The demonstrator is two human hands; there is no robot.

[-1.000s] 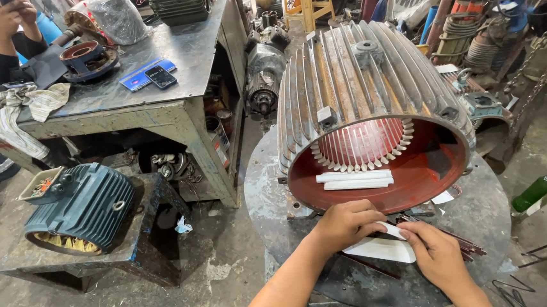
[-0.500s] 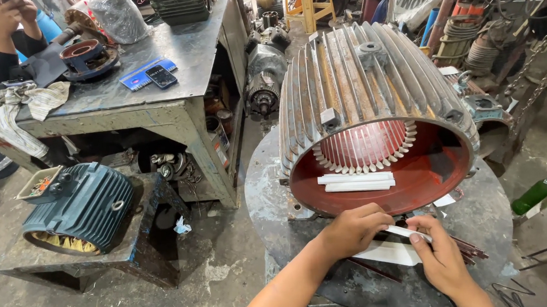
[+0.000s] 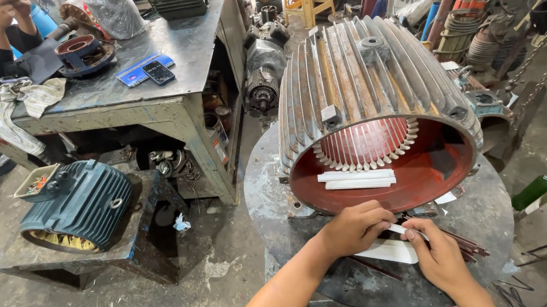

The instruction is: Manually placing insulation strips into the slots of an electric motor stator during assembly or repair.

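This is a motor repair workshop. A big finned motor shell (image 3: 372, 95) lies just beyond the hands, a smaller teal motor (image 3: 78, 205) sits far left, and a steel workbench (image 3: 153, 78) stands behind it.

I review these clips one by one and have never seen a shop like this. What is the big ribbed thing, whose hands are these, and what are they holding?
The view comes from a camera on the person's head, looking down. The left hand and right hand are that person's own; together they pinch a thin white strip above a white sheet. Both lie on a round metal table. The big ribbed thing is an electric motor housing on its side, red inside, with more white strips lying in its opening. A smaller blue motor sits at the left, beside a workbench where another person sits.
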